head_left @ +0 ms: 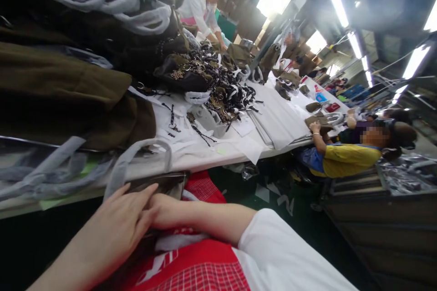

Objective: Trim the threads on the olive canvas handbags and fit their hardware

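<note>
In front of my body rests a dark handbag, partly hidden by my hands and forearms. Its carrying handle is wrapped in pale grey padding and stands up against the table's edge. My left hand is closed over the upper part of the bag, with two fingertips showing on the dark material. Right beside it, my right hand reaches in at the bag, touching or nearly touching the left. The left hand covers the right fingers, so their grip is hidden.
A white table runs away to the right. Piled olive-brown bags fill its left side, near a heap of chains and straps. A co-worker in yellow sits farther along; another in white stands across. Paper scraps litter the floor.
</note>
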A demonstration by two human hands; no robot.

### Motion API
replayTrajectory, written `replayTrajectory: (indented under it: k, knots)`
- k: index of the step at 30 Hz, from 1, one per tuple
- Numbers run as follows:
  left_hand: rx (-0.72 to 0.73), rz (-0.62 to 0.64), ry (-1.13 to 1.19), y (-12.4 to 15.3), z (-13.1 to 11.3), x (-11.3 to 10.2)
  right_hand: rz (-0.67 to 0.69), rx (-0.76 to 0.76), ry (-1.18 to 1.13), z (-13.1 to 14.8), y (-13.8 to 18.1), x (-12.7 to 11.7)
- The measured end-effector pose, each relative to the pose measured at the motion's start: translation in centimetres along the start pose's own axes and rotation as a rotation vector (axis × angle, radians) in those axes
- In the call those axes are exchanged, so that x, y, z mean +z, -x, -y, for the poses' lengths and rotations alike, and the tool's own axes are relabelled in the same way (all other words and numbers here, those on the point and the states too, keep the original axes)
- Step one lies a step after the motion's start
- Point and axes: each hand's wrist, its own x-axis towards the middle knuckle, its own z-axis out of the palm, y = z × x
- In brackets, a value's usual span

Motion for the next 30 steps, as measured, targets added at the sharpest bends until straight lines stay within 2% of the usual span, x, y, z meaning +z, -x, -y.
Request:
replayTrajectory:
  k: [3, 5, 7, 9, 11, 13, 15, 16, 18, 20, 21, 22, 25, 27, 30]
  knots:
    - [-0.019, 0.002, 0.045, 0.3, 1.5, -0.1, 0.046, 0.077, -0.235, 0.3, 1.2, -1.5]
    - [-0.03, 0.001, 0.1, 0.5, 1.6, -0.4, 0.057, 0.113, -0.419, 0.5, 2.0, -2.2]
    - [-0.062, 0.025, 0.154, 0.3, 1.2, -0.6, 0.046, 0.11, -0.505, 0.7, 2.4, -2.6]
    - [-0.112, 0.103, 0.206, -0.2, 0.7, -0.7, 0.016, 0.044, -0.366, 1.0, 2.6, -2.8]
    - [-0.171, 0.181, 0.238, -0.7, 0.5, -0.6, 0.007, -0.058, -0.041, 1.3, 2.6, -3.1]
    - [-0.232, 0.191, 0.266, -0.9, 0.5, -0.3, 0.005, -0.146, 0.34, 1.5, 2.6, -3.6]
    - [-0.31, 0.181, 0.325, -0.9, 0.8, 0.1, -0.058, -0.188, 0.586, 1.5, 2.5, -4.6]
    - [-0.348, 0.192, 0.373, -0.8, 0.9, 0.2, -0.139, -0.194, 0.653, 1.4, 2.4, -5.3]
    - [-0.395, 0.251, 0.487, -0.6, 0.9, 0.4, -0.394, -0.177, 0.742, 1.0, 2.0, -7.3]
    - [-0.381, 0.335, 0.589, -0.4, 0.7, 0.5, -0.633, -0.141, 0.831, 0.2, 1.2, -9.7]
    - [-0.354, 0.376, 0.62, -0.4, 0.4, 0.5, -0.692, -0.115, 0.882, -0.2, 0.7, -10.9]
    - [-0.323, 0.413, 0.631, -0.5, 0.1, 0.5, -0.693, -0.08, 0.944, -0.6, 0.2, -12.1]
    - [-0.252, 0.449, 0.604, -1.2, -0.7, 0.3, -0.501, 0.042, 1.135, -1.7, -1.5, -15.2]
    - [-0.213, 0.41, 0.598, -2.0, -1.1, 0.0, -0.395, 0.088, 1.201, -2.1, -2.3, -16.5]
    - [-0.153, 0.335, 0.616, -3.5, -1.2, -0.2, -0.338, 0.082, 1.223, -2.1, -3.0, -17.8]
